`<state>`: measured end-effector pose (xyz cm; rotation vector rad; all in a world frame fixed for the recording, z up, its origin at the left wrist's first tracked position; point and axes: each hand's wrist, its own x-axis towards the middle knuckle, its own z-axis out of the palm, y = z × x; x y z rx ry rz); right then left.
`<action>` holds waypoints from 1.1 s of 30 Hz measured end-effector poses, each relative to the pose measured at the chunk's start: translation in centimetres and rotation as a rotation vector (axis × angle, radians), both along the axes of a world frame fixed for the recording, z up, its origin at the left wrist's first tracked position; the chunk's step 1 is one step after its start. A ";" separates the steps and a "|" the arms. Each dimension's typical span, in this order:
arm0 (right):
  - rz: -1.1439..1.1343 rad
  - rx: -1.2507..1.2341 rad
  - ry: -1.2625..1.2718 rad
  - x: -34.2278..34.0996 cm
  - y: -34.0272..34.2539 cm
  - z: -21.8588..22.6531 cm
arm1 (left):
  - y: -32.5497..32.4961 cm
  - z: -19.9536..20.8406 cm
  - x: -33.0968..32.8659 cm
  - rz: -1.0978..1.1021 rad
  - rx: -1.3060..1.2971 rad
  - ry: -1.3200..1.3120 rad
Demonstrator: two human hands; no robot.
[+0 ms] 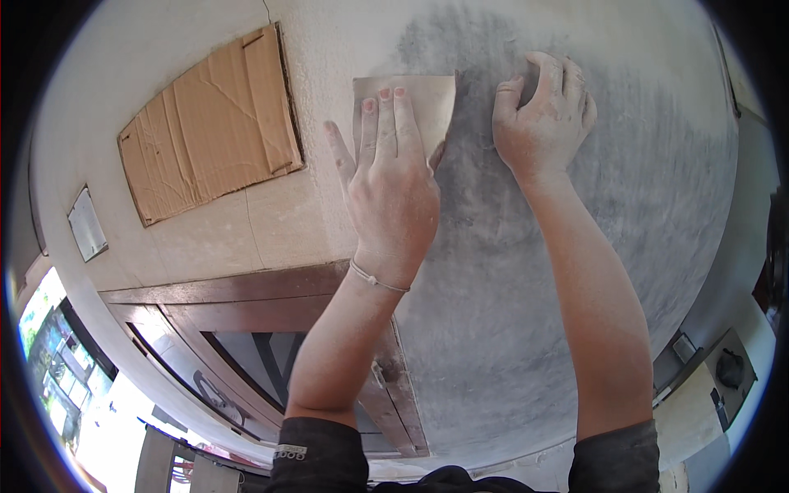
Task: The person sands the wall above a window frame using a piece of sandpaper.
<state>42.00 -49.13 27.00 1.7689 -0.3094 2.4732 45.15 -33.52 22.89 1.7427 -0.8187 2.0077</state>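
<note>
Two dusty hands point(392, 181) point(546, 127), one sheet point(434, 103)

From the left side of the person's head, 1 fisheye view looks along the left forearm point(330, 353) and right forearm point(604, 329) to a grey-smeared plaster wall point(493, 345) close in front, wide enough to take in a brown wooden frame point(230, 287) at lower left.

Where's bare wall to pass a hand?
Free: the grey wall between both forearms, right of the door frame; also outside the right forearm. Crowded: higher up, the left hand lies over a sheet, between cardboard and the right hand.
</note>
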 end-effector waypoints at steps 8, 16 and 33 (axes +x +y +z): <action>0.014 0.000 -0.020 0.0 0.4 0.1 | 0.2 7.4 0.7 0.050 -0.008 -0.112; 0.015 -0.005 -0.007 0.0 0.0 0.1 | -0.5 4.4 0.2 0.049 0.012 -0.059; 0.079 -0.002 -0.018 0.2 0.8 0.3 | 1.1 8.7 0.4 0.128 0.044 -0.036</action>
